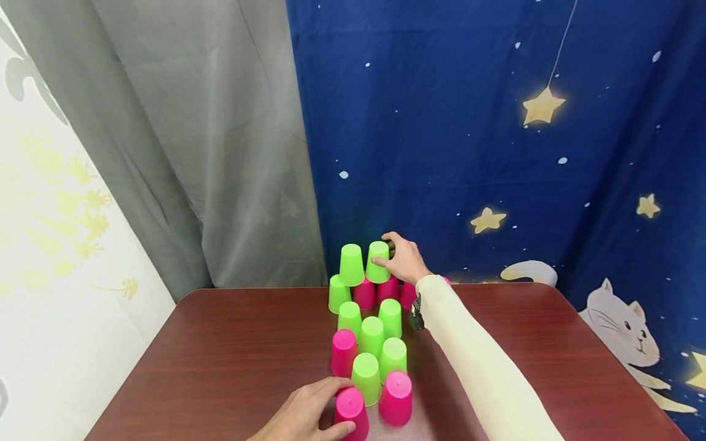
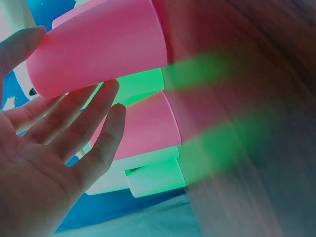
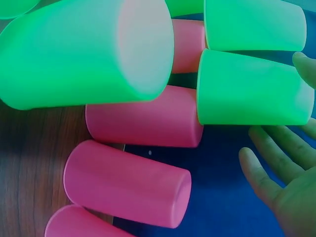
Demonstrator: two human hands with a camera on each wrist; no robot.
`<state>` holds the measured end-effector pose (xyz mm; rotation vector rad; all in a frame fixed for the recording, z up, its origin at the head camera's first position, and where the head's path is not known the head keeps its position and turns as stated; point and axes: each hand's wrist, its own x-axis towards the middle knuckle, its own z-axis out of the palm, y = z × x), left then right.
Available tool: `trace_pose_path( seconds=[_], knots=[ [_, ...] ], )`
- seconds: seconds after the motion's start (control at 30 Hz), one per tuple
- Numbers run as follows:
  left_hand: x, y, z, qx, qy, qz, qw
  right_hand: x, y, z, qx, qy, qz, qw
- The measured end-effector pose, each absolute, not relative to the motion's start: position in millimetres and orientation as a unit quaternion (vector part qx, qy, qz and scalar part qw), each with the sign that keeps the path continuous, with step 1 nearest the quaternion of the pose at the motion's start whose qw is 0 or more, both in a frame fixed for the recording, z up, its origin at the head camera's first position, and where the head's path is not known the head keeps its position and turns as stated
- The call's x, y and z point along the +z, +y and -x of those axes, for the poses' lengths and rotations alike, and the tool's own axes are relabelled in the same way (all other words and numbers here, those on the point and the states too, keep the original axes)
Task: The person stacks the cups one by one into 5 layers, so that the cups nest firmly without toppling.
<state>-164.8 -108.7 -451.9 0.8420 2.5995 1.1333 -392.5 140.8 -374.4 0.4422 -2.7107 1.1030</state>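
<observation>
Smooth plastic, wood and cloth before me.
I see pink cups (image 1: 396, 401) and green cups (image 1: 366, 376) in smooth plastic, my table (image 1: 237, 361) in streaky wood with a slight sheen, creased cloth curtains (image 1: 441, 128), and my matt cloth sleeve (image 1: 485, 361).

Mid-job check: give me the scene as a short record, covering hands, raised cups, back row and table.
Left hand: around the nearest pink cup
Right hand: around a raised green cup
Other raised cup: green, left of that one
Back row: green cup at left, pink cups beside it
Orientation: upside down
Surface: brown table
</observation>
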Motion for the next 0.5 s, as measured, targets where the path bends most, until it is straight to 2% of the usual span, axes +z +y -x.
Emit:
trace_pose_path(
  seconds=[0.2, 0.37, 0.5],
  knots=[
    [-442.8, -112.4, 162.7, 0.366, 0.880, -0.294, 0.076, -367.0, 153.8, 383.6, 0.375, -0.912, -0.146, 0.073],
    [-430.4, -114.4, 162.4, 0.376, 0.875, -0.290, 0.097, -356.1, 170.6, 367.5, 0.366, -0.915, -0.154, 0.074],
    [-419.9, -117.5, 163.8, 0.362, 0.870, -0.331, 0.058, -347.7, 178.8, 352.4, 0.351, -0.919, -0.167, 0.075]
  ],
)
